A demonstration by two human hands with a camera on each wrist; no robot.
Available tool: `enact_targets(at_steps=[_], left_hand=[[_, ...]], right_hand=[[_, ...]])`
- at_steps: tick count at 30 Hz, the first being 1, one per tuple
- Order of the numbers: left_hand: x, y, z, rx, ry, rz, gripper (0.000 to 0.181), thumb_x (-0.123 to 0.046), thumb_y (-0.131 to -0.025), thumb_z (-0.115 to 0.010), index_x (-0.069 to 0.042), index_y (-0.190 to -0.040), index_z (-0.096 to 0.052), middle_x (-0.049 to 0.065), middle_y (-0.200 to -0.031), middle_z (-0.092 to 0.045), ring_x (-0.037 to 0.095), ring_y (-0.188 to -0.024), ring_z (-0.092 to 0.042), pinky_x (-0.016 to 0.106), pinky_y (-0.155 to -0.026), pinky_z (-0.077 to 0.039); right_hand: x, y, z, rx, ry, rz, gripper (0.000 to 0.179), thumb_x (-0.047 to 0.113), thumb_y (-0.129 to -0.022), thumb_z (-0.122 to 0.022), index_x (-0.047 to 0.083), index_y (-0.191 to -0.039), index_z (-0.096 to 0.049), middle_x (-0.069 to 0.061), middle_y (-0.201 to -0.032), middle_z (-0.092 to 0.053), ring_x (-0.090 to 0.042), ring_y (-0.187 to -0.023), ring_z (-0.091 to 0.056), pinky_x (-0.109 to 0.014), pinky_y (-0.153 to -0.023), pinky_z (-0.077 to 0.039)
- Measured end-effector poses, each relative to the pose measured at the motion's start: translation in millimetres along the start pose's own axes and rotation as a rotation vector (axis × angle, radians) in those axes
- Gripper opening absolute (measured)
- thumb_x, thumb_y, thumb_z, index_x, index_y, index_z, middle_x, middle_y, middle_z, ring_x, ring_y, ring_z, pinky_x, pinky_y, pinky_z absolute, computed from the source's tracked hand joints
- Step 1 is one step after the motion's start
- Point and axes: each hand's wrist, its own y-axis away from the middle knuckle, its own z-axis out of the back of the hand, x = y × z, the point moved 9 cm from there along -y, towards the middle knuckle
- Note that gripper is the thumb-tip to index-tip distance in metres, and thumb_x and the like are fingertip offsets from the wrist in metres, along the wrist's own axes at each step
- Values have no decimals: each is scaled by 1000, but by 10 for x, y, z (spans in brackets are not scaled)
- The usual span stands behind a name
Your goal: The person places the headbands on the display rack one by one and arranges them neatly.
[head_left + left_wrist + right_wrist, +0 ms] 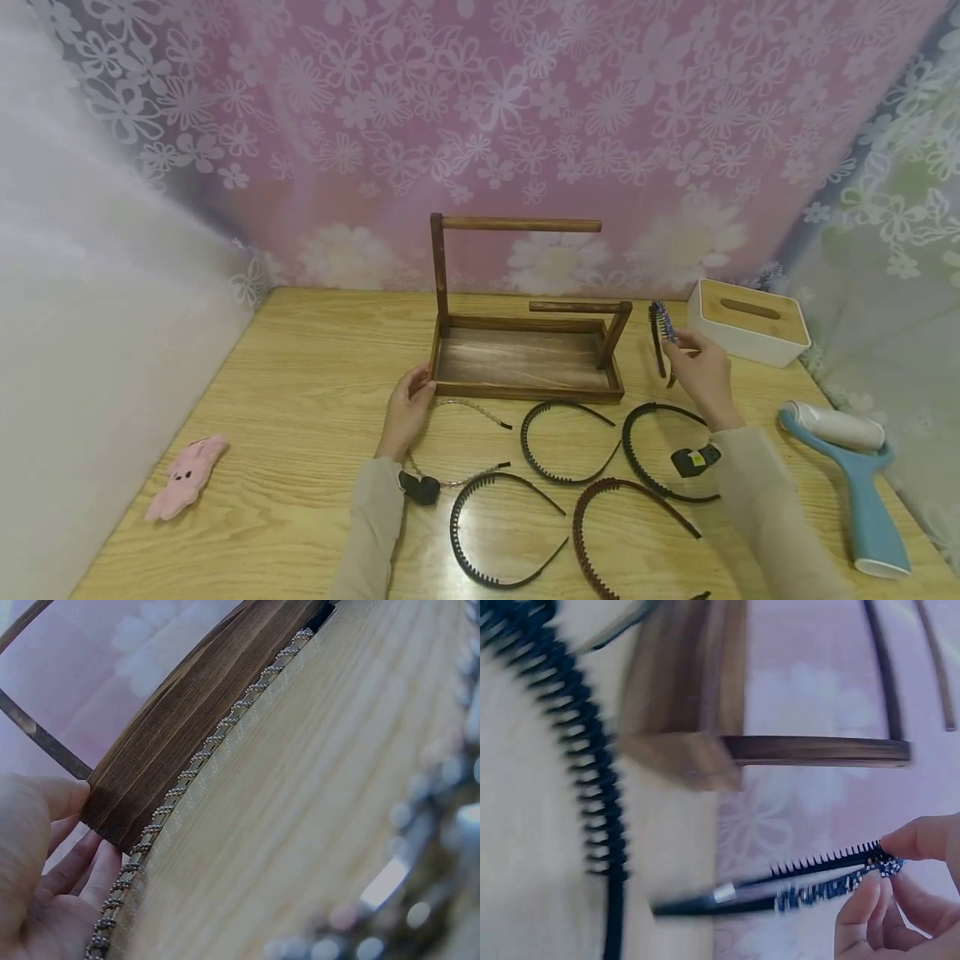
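Fingers of the right hand (701, 375), tips close together, pinch a blue and black headband (662, 320) above the desk (300, 400), right of the wooden rack (525, 391). Fingers of the left hand (407, 412), spread a bit, hold the rack's corner. Pink flowery cloth (450, 125) is behind; 5 more headbands (454, 525) lie in front. The pinched one has shiny beads and little teeth

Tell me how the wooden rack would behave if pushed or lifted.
Pushed, the wooden rack would probably slide rather than tip: its base is broad and low. Its wooden walls look stiff. Lifted by the tall post, it may tilt, since that post stands at one end.
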Motion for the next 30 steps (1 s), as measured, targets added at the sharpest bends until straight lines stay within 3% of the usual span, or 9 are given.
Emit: enact_targets(at_steps=[4,7,19,30], left_hand=[[-6,1,4,-6,-6,-11,44,-9,-99,-55,1,-141,-47,23,-138,-51,36,-130,-48,45,-114,-39],[-1,0,-2,-1,-10,-5,44,-11,-100,-55,0,-141,-46,23,-139,-51,36,-131,-48,45,-114,-39],[-54,22,-15,-1,-21,2,43,-13,-100,-55,-1,-141,-47,21,-138,-51,34,-130,-48,44,-113,-40],[-17,16,12,-9,-7,21,43,-12,-99,-56,-3,-141,-48,20,-139,-51,34,-132,-47,44,-114,-39]], right_hand=[[85,-7,61,13,-124,-20,54,32,-100,-52,-7,-137,-50,18,-93,-54,10,-73,-52,-10,-63,-52],[187,-4,83,16,-194,-11,55,32,-100,-54,-7,-138,-47,27,-87,-51,8,-72,-54,-9,-64,-52],[760,-10,277,-95,-268,52,55,32,-96,-61,0,-139,-49,23,-93,-54,6,-79,-55,-6,-65,-50],[1263,-237,313,-100,-353,140,50,33,-93,-65,10,-136,-55,20,-98,-57,3,-87,-57,-7,-69,-51]])
